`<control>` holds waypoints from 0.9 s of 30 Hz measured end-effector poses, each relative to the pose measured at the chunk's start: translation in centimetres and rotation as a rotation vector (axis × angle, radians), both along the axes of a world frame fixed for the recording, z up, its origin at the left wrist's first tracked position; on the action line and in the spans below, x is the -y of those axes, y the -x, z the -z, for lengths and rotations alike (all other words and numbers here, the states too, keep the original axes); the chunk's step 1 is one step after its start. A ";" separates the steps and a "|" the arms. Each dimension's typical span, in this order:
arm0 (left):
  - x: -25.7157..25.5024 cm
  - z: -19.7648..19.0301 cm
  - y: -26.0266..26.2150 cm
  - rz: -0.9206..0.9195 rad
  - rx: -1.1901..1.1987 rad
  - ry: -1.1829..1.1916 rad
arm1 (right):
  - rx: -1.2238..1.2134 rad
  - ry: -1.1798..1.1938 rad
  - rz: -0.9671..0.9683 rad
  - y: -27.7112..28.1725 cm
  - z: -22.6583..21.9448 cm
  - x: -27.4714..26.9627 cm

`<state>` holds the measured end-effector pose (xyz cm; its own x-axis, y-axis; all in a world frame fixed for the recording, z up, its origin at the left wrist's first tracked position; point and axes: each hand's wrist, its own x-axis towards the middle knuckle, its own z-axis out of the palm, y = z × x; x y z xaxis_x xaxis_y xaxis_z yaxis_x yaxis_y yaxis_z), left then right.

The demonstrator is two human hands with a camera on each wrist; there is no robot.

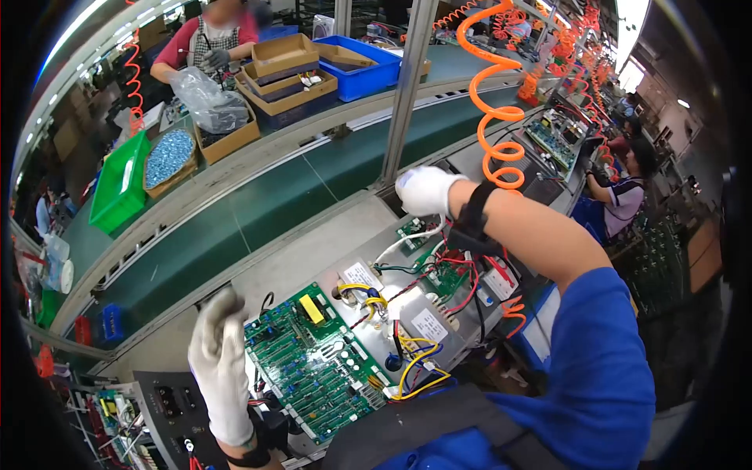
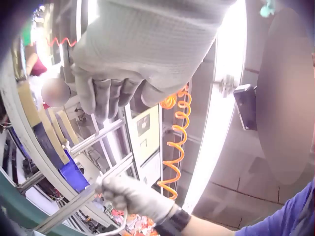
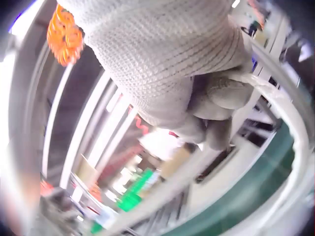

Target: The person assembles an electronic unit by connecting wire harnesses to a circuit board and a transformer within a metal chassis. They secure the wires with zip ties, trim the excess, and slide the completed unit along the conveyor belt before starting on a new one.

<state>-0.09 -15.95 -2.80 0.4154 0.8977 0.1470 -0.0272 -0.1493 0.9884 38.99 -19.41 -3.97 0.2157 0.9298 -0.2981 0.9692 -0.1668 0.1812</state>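
My right hand (image 1: 427, 190), in a white glove with grey fingertips, is raised over the far end of the metal chassis (image 1: 392, 294). Its curled fingers grip a white cable (image 3: 290, 123), which loops down toward the wiring on the chassis. My left hand (image 1: 221, 364), gloved alike, is held up beside the left edge of a large green circuit board (image 1: 313, 364). Its fingers are loosely bent, with nothing in them in the left wrist view. Yellow wires (image 1: 419, 376), red wires (image 1: 474, 290) and white-labelled blocks (image 1: 429, 325) sit right of the board.
Behind the chassis runs a green conveyor (image 1: 274, 204) with a metal post (image 1: 407, 94). An orange coiled hose (image 1: 501, 117) hangs near my right arm. Beyond stand a green bin (image 1: 117, 184), a blue bin (image 1: 364, 74) and cardboard boxes (image 1: 286, 55). Another person (image 1: 207, 47) works across the line.
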 end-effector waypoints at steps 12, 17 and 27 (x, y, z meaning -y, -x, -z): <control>2.9 13.4 7.7 -0.240 -0.208 0.253 | 0.015 0.254 0.108 -0.4 0.9 0.0; 2.6 14.2 8.3 -0.183 -0.276 0.137 | -0.025 0.302 0.125 0.0 0.5 0.1; 2.5 13.0 8.0 -0.098 -0.250 0.163 | -0.050 0.229 0.036 -1.2 2.5 -0.3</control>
<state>-8.05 -18.44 -15.83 0.3308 0.9386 -0.0979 0.2264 0.0218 0.9738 40.16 -19.06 -6.48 0.2272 0.8290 -0.5111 0.9721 -0.1613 0.1705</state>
